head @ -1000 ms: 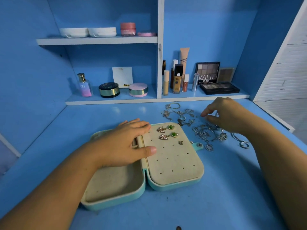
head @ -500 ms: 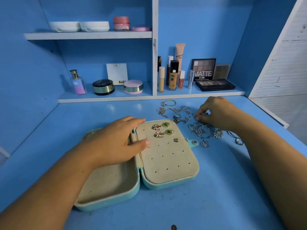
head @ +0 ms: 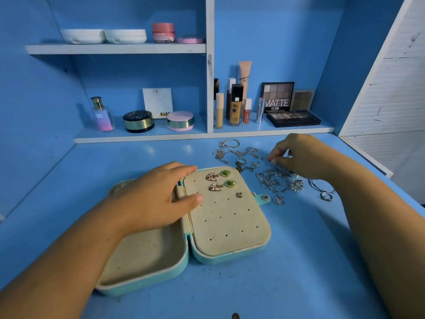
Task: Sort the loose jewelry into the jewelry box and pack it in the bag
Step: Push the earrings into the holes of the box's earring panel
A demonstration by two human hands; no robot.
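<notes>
Head view: jewelry box [head: 227, 257] lies open on the desk [head: 299, 272], both halves flat. Several earrings [head: 220, 180] are pinned at the far end of its perforated right panel.

Left hand [head: 147, 199] rests palm-down across the hinge. Its fingers [head: 184, 168] are straight and close together, and the thumb presses the panel edge. Judged purpose: to pin the box so it does not slide or fold while pieces go in.

Right hand [head: 299, 155] is over the loose jewelry [head: 273, 183], which is heaped just beside the box's far right corner, within easy reach. Its fingers [head: 279, 161] are curled, with thumb and forefinger tips drawn together in a pinch at the pile. Which piece is pinched is too small to tell.

No bag in view.
</notes>
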